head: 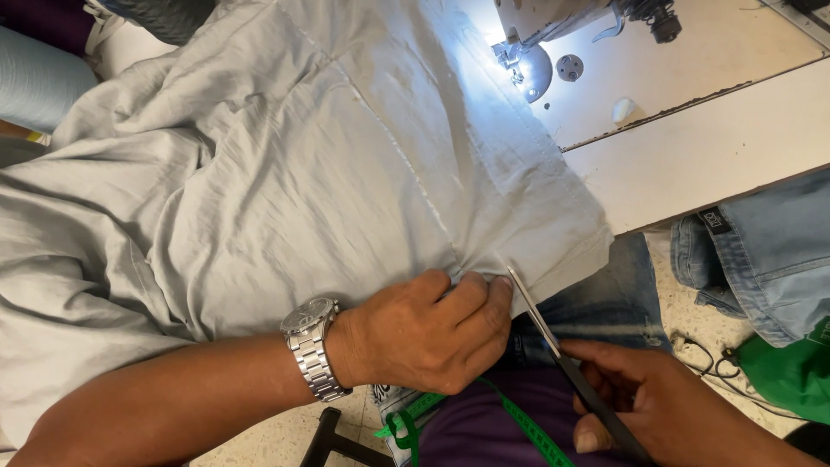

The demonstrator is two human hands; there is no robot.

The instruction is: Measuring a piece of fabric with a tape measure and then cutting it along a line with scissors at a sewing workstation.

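A large light grey garment point(285, 173) lies spread over the sewing table and my lap. My left hand point(424, 333), with a silver wristwatch point(313, 346) on the wrist, pinches the garment's near edge into a small fold. My right hand point(666, 406) grips black-handled scissors point(553, 346). Their silver blades point up to the fabric edge right beside my left fingertips.
A sewing machine head point(553, 26) with a bright lamp stands at the top right on the pale table point(709, 147). Blue denim pieces point(769, 251) hang at the right beside something green point(791, 372). A green measuring tape point(519, 424) lies across my lap.
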